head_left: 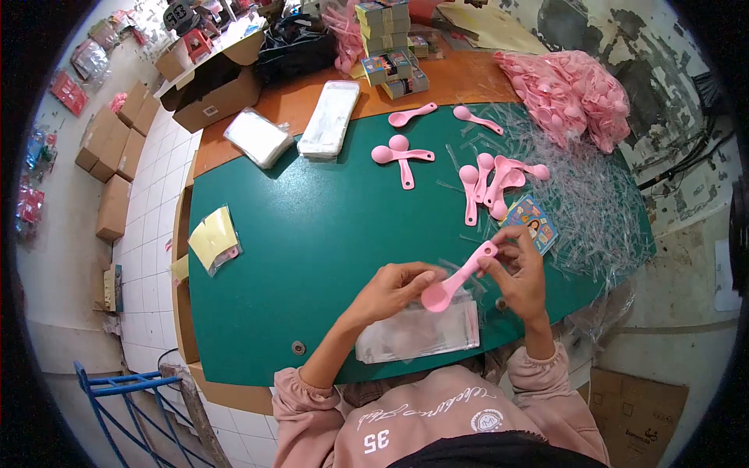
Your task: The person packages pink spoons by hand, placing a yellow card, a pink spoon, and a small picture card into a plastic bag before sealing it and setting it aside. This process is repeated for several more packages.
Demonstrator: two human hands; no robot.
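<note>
My right hand (515, 269) pinches the handle end of a pink spoon (460, 279), whose round bowl points down and to the left. Close to the bowl is my left hand (395, 290), slightly blurred, with something clear at its fingertips that I cannot make out. Beneath both hands lies a stack of clear plastic bags (417, 335) at the table's near edge. Several more pink spoons (499, 183) rest beyond my right hand, next to colourful printed cards (532, 221). Two crossed pink spoons (403, 156) lie farther back on the green table (296, 234).
A heap of thin clear plastic strips (581, 203) covers the right side, below a large bag of pink spoons (569, 93). Card stacks (386, 39), bag stacks (329, 121) and an open carton (211, 97) are at the back. A packed pouch (216, 240) lies left.
</note>
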